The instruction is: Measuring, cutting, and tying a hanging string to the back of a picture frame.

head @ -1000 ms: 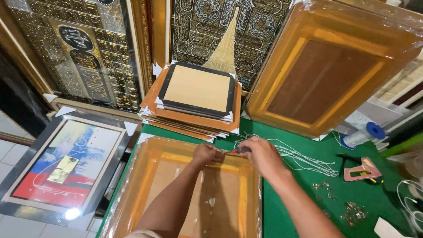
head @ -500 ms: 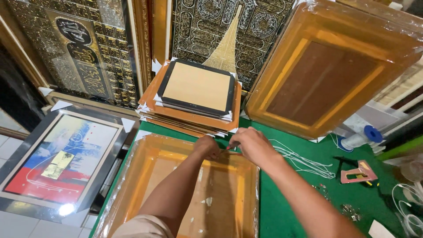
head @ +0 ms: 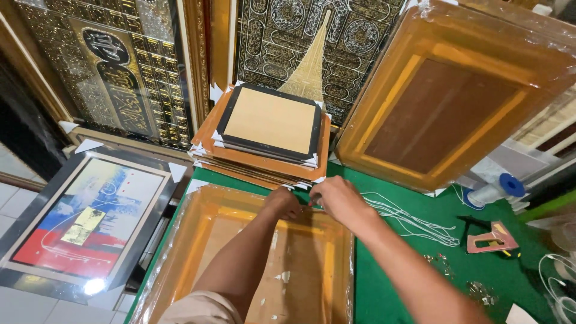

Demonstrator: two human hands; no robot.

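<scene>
So we've got both hands up at the far edge of the plastic-wrapped orange frame [head: 204, 252] that's lying face down on the green table [head: 408, 282]. Our left hand [head: 285, 204] sits on the top rail with the fingers curled in, and our right hand [head: 339, 198] is right beside it, fingers bent and pinching at something small at the frame's edge. Honestly we can't tell what's between the fingertips, it's too tiny to make out.

Just past our hands there's a stack of frames [head: 264, 150] with a black-edged one on top, leaning near the ornate black and gold wall panels [head: 300, 36]. Another wrapped orange frame [head: 450, 102] leans up on the right. A bundle of white cords [head: 414, 219] lies on the table just right of our right hand, and a spool of white thread [head: 489, 192] sits farther off. Down on the floor at left sits a colourful abstract picture [head: 84, 222].
</scene>
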